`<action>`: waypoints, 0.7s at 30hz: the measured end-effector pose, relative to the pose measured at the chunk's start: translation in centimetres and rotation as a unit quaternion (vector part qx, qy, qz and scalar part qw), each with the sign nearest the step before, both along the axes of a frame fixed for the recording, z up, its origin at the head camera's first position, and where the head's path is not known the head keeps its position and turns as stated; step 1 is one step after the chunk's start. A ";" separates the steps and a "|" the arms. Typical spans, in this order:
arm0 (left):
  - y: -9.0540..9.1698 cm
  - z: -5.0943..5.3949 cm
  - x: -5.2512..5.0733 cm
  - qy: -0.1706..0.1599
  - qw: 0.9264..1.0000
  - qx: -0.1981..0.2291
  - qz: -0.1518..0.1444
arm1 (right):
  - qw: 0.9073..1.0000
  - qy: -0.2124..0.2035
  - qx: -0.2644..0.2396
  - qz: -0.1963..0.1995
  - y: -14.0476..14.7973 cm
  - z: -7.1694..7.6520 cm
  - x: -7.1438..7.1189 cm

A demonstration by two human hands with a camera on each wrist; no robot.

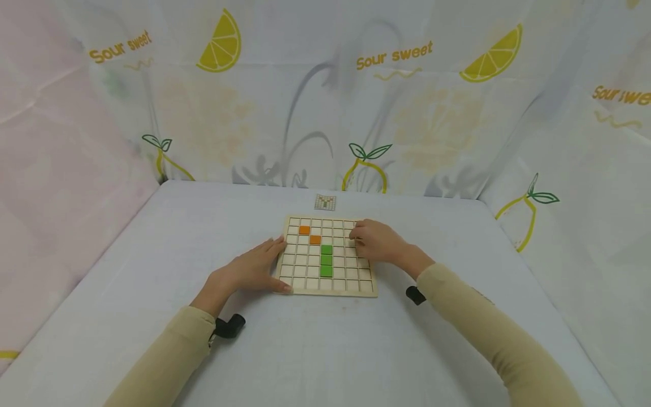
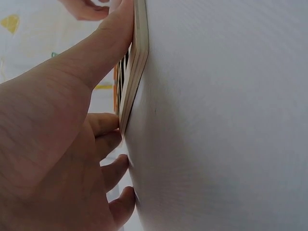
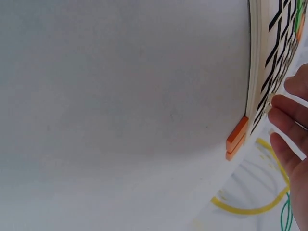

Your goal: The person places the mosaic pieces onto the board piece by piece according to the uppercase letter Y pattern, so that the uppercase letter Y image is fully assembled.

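Note:
A square wooden grid board (image 1: 307, 293) lies flat, with two orange tiles (image 1: 315, 240) in a diagonal and a column of green tiles (image 1: 326, 260). My left hand (image 1: 249, 268) lies along the board's left edge, fingers spread, the thumb on its near left corner. In the left wrist view, fingertips (image 2: 126, 195) rest beside the board's edge. My right hand (image 1: 378, 242) is over the board's far right part, fingers bent down to its cells; whether they pinch anything is hidden. Two orange pieces (image 3: 236, 137) lie beside the board's edge under the right hand.
A small pattern card (image 1: 325, 202) with a coloured Y shape lies behind the board. White cloth (image 1: 315, 350) covers the table. Printed fabric walls (image 1: 274, 113) stand at the back and both sides.

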State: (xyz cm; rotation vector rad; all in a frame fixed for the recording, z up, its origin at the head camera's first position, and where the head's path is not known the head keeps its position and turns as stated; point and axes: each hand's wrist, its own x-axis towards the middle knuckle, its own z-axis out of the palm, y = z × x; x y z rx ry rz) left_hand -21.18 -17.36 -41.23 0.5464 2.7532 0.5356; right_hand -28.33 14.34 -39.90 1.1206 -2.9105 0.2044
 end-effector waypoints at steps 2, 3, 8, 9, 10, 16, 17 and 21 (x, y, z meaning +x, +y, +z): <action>0.0 0.0 0.0 -0.001 1.000 0.001 0.001 | 1.000 0.002 -0.003 0.000 0.4 -0.1 -0.1; 0.0 0.0 0.1 -0.002 1.000 0.000 0.002 | 1.000 0.005 -0.002 0.001 0.5 -0.1 -0.1; 0.1 0.2 0.2 -0.003 1.000 -0.002 0.004 | 1.000 0.013 0.000 -0.004 1.2 -0.1 -0.3; 0.1 0.2 0.1 -0.003 1.000 -0.003 0.004 | 1.000 0.014 0.000 -0.007 1.3 -0.1 -0.4; 0.1 0.2 0.1 -0.002 1.000 -0.004 0.004 | 1.000 0.013 -0.001 -0.010 1.4 -0.1 -0.4; 0.1 0.0 0.0 0.000 1.000 -0.011 0.002 | 1.000 0.020 0.001 -0.022 2.0 -0.1 -0.7; 0.1 -0.1 0.0 0.002 1.000 -0.011 0.001 | 1.000 0.020 0.001 -0.023 2.1 0.0 -0.7; 0.0 -0.6 -0.2 0.001 1.000 -0.008 0.002 | 0.999 0.013 0.004 -0.033 2.3 0.2 -0.6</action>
